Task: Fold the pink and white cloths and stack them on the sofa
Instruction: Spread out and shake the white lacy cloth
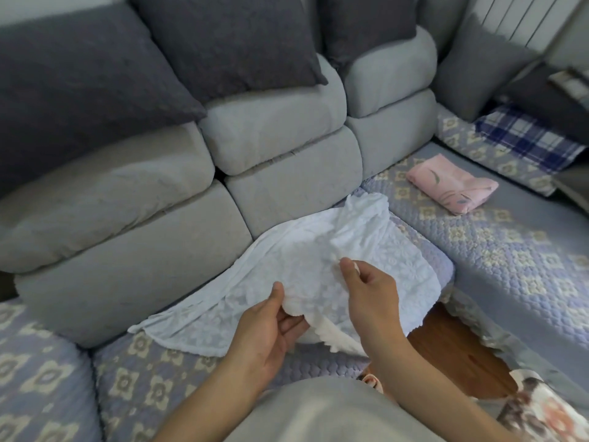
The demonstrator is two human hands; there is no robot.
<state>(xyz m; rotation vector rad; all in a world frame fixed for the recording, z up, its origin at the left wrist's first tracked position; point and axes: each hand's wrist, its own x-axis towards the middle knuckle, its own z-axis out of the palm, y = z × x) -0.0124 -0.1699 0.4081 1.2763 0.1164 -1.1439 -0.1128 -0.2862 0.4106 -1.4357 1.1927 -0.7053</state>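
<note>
Left hand (pixel 271 327) and right hand (pixel 366 291) both pinch white cloth (pixel 318 250) at its near scalloped edge; looks thin, limp, light. Best held by corners.

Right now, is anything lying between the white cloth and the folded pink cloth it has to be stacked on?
Nothing visible. The white cloth, held by the left hand and right hand, and the pink cloth are separated only by bare patterned sofa cover.
</note>
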